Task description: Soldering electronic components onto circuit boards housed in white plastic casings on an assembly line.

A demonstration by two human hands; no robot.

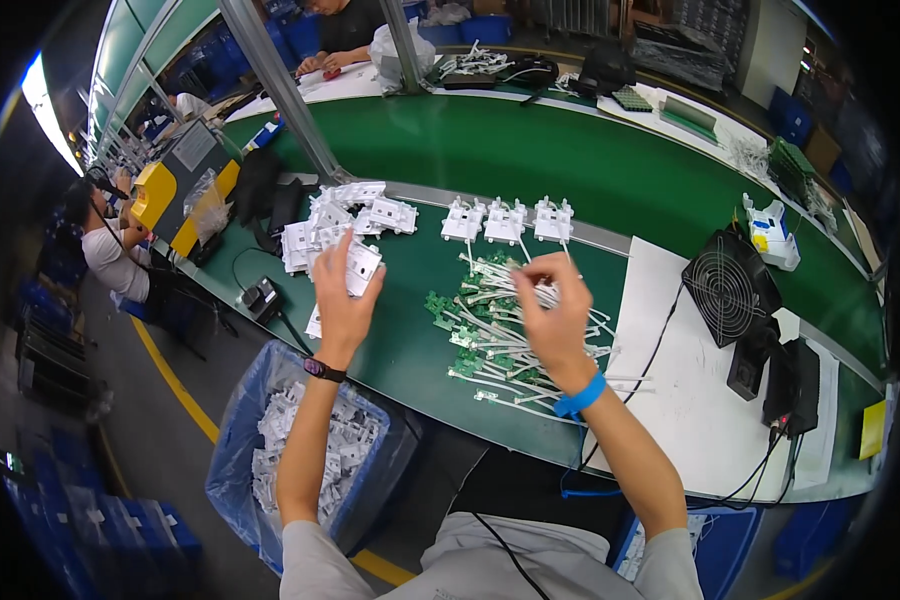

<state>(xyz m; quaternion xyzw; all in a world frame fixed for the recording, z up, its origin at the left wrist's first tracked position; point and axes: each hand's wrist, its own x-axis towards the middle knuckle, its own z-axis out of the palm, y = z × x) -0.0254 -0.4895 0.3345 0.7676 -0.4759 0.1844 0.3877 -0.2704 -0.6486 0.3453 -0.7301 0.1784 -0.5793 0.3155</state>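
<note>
My left hand [340, 312], a dark watch on its wrist, is at the near side of a pile of white plastic housings [315, 215]. Its thumb and fingers span one flat white housing [363, 266], gripping it at the edges. Over a heap of white cables with small green circuit boards [490, 345] is my right hand [558, 318], with a blue band at the wrist. Its thumb and fingers curl together, slightly blurred; what they hold cannot be made out. Beyond the heap, three white housings [505, 220] stand in a row, cables trailing from some of them.
A blue bin lined with plastic [232, 440] holds more white parts beside the green table [400, 365]. On the right, a black fan [720, 287] and dark boxes sit on white sheeting [660, 390]. A metal post [280, 90] rises at the far edge. Other people sit nearby.
</note>
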